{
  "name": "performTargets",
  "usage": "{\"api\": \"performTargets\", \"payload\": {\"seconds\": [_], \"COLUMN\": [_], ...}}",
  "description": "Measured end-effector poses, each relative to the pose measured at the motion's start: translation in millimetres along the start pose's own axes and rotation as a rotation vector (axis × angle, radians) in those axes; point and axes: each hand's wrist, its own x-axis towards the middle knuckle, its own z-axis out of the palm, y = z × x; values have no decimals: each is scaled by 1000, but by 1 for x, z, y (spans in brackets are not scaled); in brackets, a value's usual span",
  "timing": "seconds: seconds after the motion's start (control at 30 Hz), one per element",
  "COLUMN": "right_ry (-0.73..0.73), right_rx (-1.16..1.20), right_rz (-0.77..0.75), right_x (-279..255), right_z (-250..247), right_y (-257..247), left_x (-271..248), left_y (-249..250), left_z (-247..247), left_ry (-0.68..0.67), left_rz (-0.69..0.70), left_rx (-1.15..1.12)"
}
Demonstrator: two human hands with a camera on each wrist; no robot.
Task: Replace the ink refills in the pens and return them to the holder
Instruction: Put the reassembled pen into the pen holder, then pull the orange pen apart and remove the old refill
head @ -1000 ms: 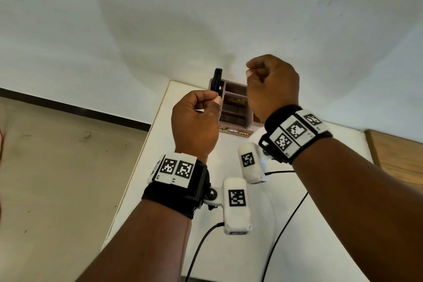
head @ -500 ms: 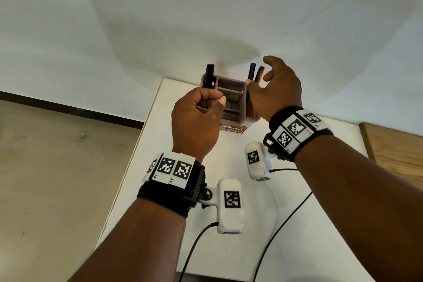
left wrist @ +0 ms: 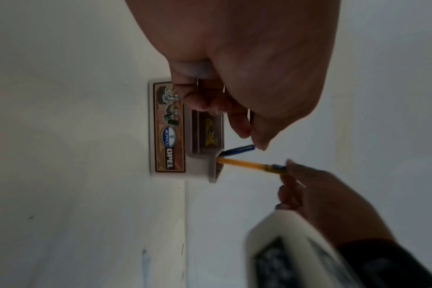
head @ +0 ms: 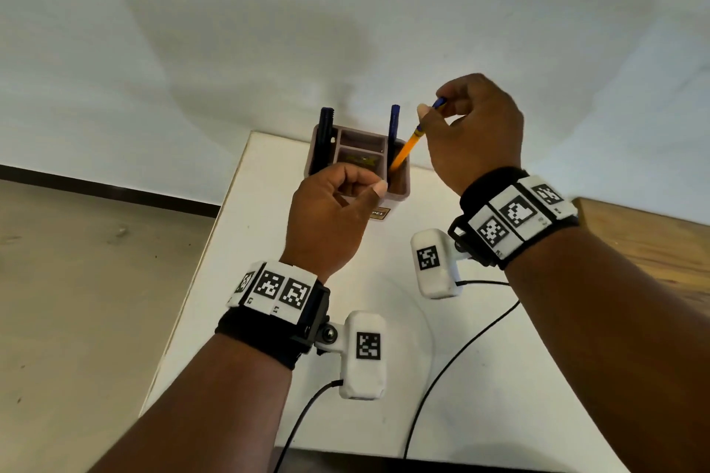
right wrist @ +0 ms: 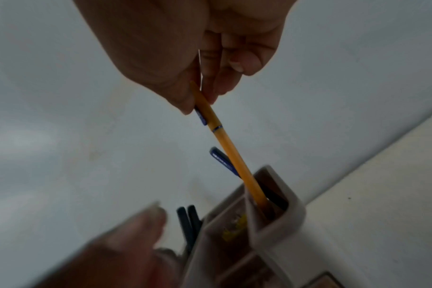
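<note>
A beige pen holder [head: 399,196] with a brown label stands at the far edge of the white table. It has a black pen [head: 325,134] in its left slot and a blue pen [head: 394,127] in its right slot. My right hand [head: 432,111] pinches the blue-capped top of an orange pen [head: 405,152]. That pen leans to the right, its lower end still inside the right slot [right wrist: 276,233]. My left hand [head: 361,188] hovers in front of the holder with its fingers curled and the thumb on the index finger. Nothing shows in it in the left wrist view [left wrist: 210,105].
The holder sits against a pale wall. The table [head: 269,242] is narrow, and its left edge drops to a beige floor. A wooden surface [head: 653,234] adjoins on the right. Black cables [head: 461,349] trail from the wrist cameras across the near table.
My right hand opened from a fist, reached over the holder's right slot and took the top of the orange pen. My left hand stayed curled, now lower in front of the holder.
</note>
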Motion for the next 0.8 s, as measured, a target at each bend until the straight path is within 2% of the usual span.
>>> {"api": "performTargets", "payload": {"seconds": [0.1, 0.2, 0.37, 0.43, 0.53, 0.67, 0.8], "right_ry": [113, 204, 254, 212, 112, -66, -179], "right_rx": [135, 294, 556, 619, 655, 739, 810], "right_rz": [39, 157, 563, 702, 811, 876, 909], "right_x": [-17, -54, -140, -174, -199, -194, -189], "right_z": [-37, -73, -105, -110, -109, -101, -90], "right_y": [-11, -2, 51, 64, 73, 82, 93], "left_x": [-9, -16, -47, -66, -96, -126, -114], "left_y": [1, 8, 30, 40, 42, 18, -1], "left_z": [7, 11, 13, 17, 30, 35, 42], "left_ry": [-45, -55, -131, -174, -256, -302, -345], "left_rz": [17, 50, 107, 115, 86, 172, 207], "left_rx": [54, 77, 168, 209, 259, 526, 745]}}
